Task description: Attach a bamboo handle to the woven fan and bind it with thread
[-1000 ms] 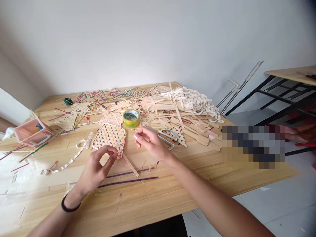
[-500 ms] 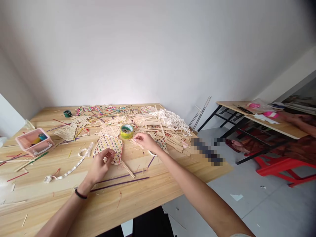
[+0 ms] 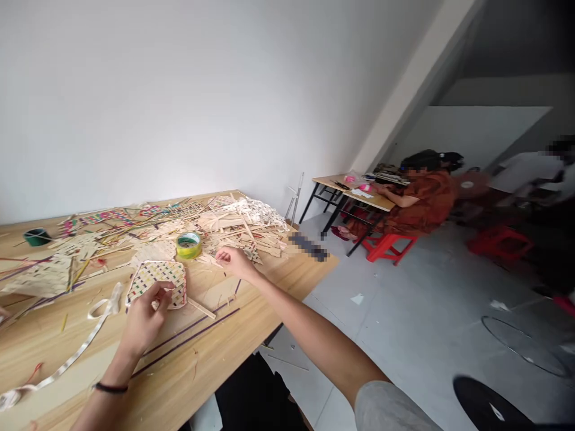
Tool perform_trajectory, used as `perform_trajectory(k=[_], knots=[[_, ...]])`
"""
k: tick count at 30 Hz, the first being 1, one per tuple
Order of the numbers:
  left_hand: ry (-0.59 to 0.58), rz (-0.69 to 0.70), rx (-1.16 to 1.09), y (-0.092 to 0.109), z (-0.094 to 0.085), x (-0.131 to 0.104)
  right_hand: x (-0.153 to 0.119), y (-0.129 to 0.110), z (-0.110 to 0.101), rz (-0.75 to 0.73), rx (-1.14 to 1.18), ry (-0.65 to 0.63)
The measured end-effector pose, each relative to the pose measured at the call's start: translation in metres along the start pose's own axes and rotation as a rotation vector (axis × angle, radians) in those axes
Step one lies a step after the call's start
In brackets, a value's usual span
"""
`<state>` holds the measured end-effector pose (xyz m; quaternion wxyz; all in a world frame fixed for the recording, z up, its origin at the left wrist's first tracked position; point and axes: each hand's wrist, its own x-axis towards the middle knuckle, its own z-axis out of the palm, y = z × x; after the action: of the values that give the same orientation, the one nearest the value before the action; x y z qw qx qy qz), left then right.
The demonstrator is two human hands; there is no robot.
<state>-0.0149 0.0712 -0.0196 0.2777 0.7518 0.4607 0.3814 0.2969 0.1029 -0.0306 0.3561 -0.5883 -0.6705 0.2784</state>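
A small woven fan [image 3: 150, 276] with coloured flecks and a pale edge lies on the table, its flat wooden handle [image 3: 202, 308] pointing toward the lower right. Over the fan's lower part is my left hand [image 3: 147, 314], fingers curled and thumb close to the index finger. My right hand [image 3: 232, 261] pinches at the right of a yellow-green roll of tape [image 3: 188, 246]. Anything in either pinch is too small to make out. White ribbon [image 3: 83, 346] trails across the table left of my left hand. Long purple strips [image 3: 191, 341] lie in front of the fan.
Loose wooden strips and woven pieces [image 3: 168, 230] cover the back of the table [image 3: 251, 323], with a heap of white ribbon [image 3: 258, 212]. A dark green spool [image 3: 37, 237] stands at far left. At another table sits a person [image 3: 424, 194] on a red stool [image 3: 386, 245].
My view has swung to the right, so the pink box has left it and the seated person now shows. Both hands keep about the same places beside the fan and tape.
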Motion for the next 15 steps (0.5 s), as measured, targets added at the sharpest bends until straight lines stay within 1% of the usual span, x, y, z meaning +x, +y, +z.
perform_trajectory(k=[4, 7, 10, 12, 14, 15], knots=[[-0.011, -0.009, 0.023, 0.000, -0.003, 0.000, -0.016, -0.001, 0.020, 0.007, 0.075, -0.019], [-0.002, -0.019, 0.050, 0.003, -0.006, 0.000, -0.020, -0.006, 0.027, -0.017, 0.137, -0.048], [0.026, -0.028, 0.082, 0.001, -0.009, -0.002, -0.015, -0.015, 0.023, -0.059, 0.199, -0.070], [0.034, -0.053, 0.111, -0.009, -0.010, -0.003, -0.011, -0.020, 0.016, -0.092, 0.238, -0.079], [0.001, -0.092, 0.160, -0.022, -0.013, -0.004, -0.009, -0.022, 0.005, -0.125, 0.272, -0.096], [-0.050, -0.093, 0.198, -0.028, -0.014, -0.005, -0.009, -0.023, 0.000, -0.138, 0.288, -0.106]])
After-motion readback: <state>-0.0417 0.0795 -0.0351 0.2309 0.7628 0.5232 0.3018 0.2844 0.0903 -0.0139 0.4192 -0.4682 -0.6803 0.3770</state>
